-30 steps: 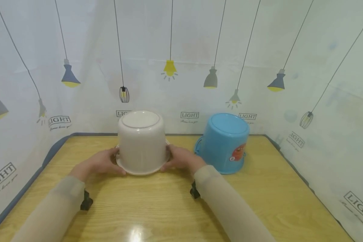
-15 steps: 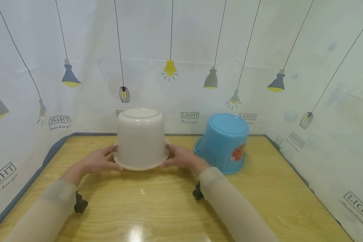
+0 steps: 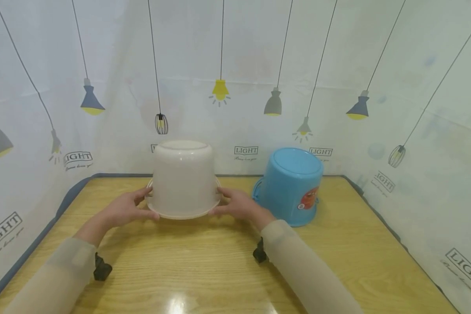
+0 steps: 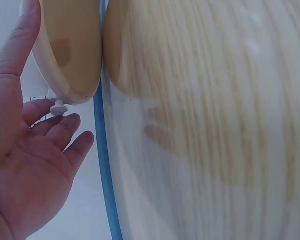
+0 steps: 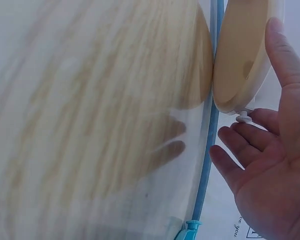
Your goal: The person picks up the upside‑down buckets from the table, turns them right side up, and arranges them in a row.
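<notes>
Both hands hold a white bucket, bottom up, one at each side of its rim. My left hand grips the left side, thumb along the front of the rim and fingers behind. Opposite it, my right hand does the same. In the left wrist view the bucket's hollow inside shows, the near rim raised off the table, with a small white knob by the fingers. The right wrist view has a matching knob beside those fingertips.
A blue bucket with a red sticker stands upside down, just right of my right hand. The wooden table reaches back to a white curtain printed with lamps. Black wrist cameras hang under the sleeves.
The white bucket has risen slightly off the table and tilted, its near rim lifting away from me. Both hands moved with it, forearms spreading a little outward. The blue bucket stayed put.
</notes>
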`<state>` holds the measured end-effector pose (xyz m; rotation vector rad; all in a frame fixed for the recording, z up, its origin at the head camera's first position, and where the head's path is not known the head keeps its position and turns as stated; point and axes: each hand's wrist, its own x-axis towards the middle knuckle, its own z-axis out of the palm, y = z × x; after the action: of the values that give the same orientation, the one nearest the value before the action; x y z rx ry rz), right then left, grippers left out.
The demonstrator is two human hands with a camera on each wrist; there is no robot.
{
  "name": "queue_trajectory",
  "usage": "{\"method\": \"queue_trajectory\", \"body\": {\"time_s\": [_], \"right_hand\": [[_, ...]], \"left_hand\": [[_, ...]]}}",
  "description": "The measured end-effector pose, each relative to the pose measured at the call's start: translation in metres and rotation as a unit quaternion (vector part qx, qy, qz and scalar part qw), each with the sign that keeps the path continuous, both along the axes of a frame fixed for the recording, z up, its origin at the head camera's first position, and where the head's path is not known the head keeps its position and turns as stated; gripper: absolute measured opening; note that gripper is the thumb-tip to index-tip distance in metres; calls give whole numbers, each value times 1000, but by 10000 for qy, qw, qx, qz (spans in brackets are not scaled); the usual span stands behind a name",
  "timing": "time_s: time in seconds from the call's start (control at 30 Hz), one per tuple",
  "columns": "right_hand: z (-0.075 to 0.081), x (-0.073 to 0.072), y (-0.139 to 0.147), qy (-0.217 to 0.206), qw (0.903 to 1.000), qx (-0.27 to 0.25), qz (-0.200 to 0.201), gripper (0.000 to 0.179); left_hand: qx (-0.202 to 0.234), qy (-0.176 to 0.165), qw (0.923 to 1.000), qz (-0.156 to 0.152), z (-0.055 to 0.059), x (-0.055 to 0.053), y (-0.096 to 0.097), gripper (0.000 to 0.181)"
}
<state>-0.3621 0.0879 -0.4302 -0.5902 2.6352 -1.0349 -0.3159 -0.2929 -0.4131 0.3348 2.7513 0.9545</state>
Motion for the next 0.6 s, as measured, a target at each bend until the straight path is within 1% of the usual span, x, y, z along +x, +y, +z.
{"method": "queue_trajectory", "body": {"time_s": [0.17,0.3,0.47,0.6], "right_hand": [[0,1,2,-66,9995,-307,-31,104],[-1,1,4,-192,9970,-745,-9,100],[-1,-1,5,-224,9928,-1175,-99,86],[-1,-2,7,-186,9904,-1360,-182,73]], "left_hand": [[101,59,9999,25,3,4,0,123],[273,171,9995,53,1,6,-1,118],[664,204,9975,152,0,9,-3,104],[914,231,9951,285,1,13,-3,94]]}}
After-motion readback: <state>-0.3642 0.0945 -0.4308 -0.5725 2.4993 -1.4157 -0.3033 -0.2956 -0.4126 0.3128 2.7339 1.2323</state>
